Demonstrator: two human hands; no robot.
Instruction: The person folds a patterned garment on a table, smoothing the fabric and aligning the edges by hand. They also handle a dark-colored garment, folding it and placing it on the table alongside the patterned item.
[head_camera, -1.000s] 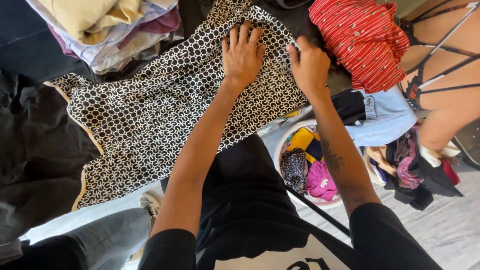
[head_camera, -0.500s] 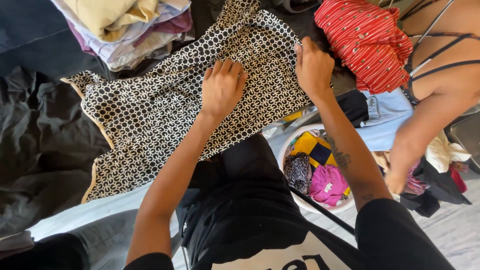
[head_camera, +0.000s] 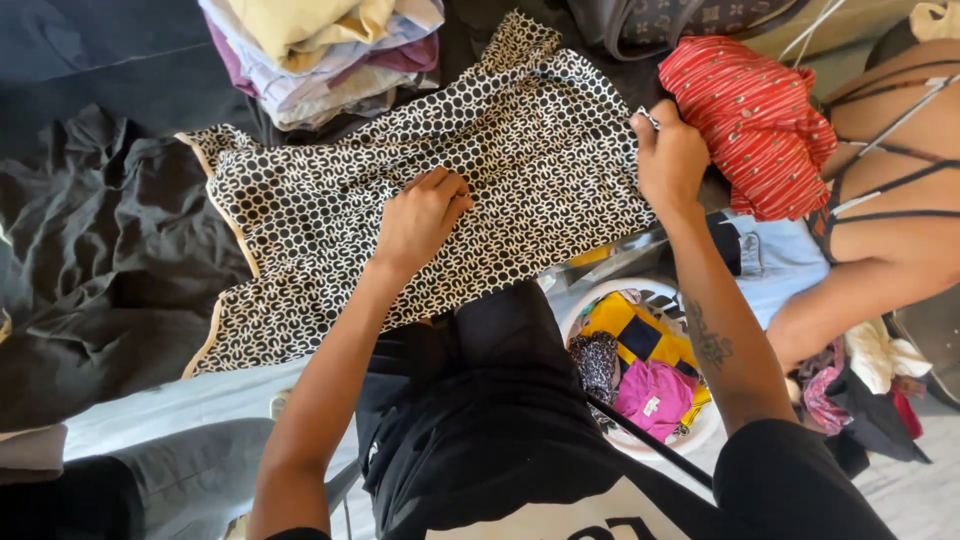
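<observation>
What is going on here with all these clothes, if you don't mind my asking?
A person is laying out a black-and-white patterned garment on a dark surface. Their left hand presses on its middle, and their right hand grips its right edge beside a red garment. A stack of folded clothes sits above, a white basket of colourful clothes lies below, and another person's arm shows at the right.

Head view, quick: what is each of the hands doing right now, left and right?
Left hand: fingers curled, pressing on the black-and-white patterned garment; a grip cannot be told.
Right hand: closed, gripping that garment's right edge.
</observation>
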